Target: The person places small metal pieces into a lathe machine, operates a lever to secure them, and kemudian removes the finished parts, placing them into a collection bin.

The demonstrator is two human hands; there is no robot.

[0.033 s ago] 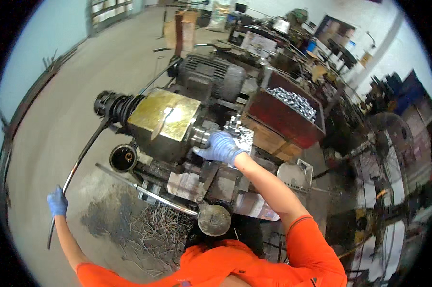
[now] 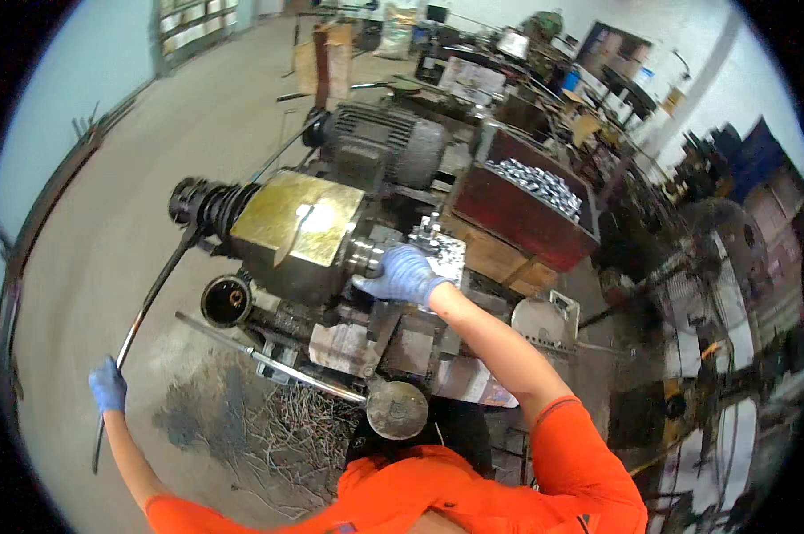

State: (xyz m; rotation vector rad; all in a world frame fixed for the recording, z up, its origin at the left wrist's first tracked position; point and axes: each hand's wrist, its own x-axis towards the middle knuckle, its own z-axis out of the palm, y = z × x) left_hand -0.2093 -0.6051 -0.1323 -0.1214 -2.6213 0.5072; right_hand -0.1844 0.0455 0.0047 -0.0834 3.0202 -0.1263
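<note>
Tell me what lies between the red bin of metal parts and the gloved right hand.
In the head view, a wooden board lies between red bin and right hand.

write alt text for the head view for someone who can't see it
A person in blue gloves and orange sleeves works at an oily lathe: the right hand is at the chuck beside the brass-coloured headstock, and the left hand grips a long lever. A red bin of metal parts sits behind, and swarf covers the floor.

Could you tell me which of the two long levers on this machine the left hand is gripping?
The left hand grips the dark curved lever running up to the pulley end; the straight silver lever with the round knob is untouched.
</note>
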